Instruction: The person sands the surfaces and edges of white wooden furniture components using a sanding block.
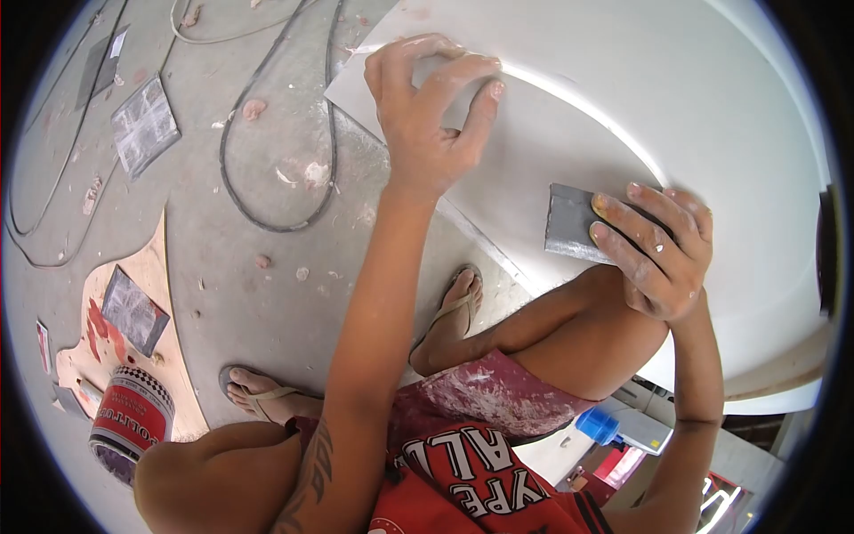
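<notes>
My right hand is closed around a folded grey sheet of sandpaper, which lies against the large pale curved panel. White dust coats the fingers, and the sheet's free end sticks out to the left. My left hand hovers over the panel's upper left part with nothing in it. Its fingers are bent and apart, thumb and index tips right by the bright line that curves along the surface.
Dark cables loop across the dusty concrete floor. Grey sandpaper pieces lie at the left. A red-labelled can stands by a stained thin board. My sandalled feet are below the panel.
</notes>
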Motion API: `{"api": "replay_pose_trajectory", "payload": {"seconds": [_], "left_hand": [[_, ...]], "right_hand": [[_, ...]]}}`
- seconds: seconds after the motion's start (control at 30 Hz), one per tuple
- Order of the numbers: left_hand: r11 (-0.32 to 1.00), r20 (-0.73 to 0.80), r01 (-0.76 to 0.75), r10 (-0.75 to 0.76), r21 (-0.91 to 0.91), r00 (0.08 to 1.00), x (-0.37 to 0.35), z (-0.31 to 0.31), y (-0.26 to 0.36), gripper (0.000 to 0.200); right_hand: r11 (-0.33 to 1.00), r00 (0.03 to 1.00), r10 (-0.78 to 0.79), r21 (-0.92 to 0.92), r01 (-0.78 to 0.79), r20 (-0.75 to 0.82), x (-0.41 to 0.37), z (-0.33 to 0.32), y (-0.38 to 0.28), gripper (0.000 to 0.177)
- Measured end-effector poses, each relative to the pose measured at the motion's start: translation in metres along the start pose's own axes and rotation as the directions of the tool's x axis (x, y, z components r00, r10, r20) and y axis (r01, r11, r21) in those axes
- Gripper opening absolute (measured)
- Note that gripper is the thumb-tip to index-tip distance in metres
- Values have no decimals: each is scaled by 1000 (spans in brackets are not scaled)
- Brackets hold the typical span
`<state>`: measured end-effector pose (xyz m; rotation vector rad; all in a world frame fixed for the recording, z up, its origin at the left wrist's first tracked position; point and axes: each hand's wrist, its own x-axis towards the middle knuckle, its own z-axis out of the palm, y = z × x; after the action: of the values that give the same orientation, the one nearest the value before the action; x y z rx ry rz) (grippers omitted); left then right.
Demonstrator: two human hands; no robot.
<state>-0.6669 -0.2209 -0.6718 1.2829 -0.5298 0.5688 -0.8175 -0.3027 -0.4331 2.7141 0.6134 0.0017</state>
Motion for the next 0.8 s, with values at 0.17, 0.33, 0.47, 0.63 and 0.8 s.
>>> {"api": "replay_pose_trajectory", "payload": {"seconds": [0.17, 0.33, 0.47, 0.63, 0.8], "left_hand": [[999, 1, 33, -33, -26, 999, -2, 0, 1, 23], [997, 52, -60, 57, 50, 997, -2, -2, -4, 26], [999, 28, -41, 41, 14, 999, -2, -4, -9, 27], [998, 27, -55, 54, 18, 998, 0, -6, -11, 27], [997, 35, -71, 70, 31, 997, 0, -4, -6, 26]], "right_hand": [[1000, 1000, 6, -3, -6, 15, 2, -1, 1, 22], [1000, 1000, 10, -8, -10, 13, 2, 0, 0, 21], [1000, 1000, 22, -7, -22, 23, 3, -1, -1, 21], [1000, 999, 22, -1, -22, 31, -4, 1, -1, 28], [999, 998, 36, 26, -37, 43, -3, 0, -2, 36]]}}
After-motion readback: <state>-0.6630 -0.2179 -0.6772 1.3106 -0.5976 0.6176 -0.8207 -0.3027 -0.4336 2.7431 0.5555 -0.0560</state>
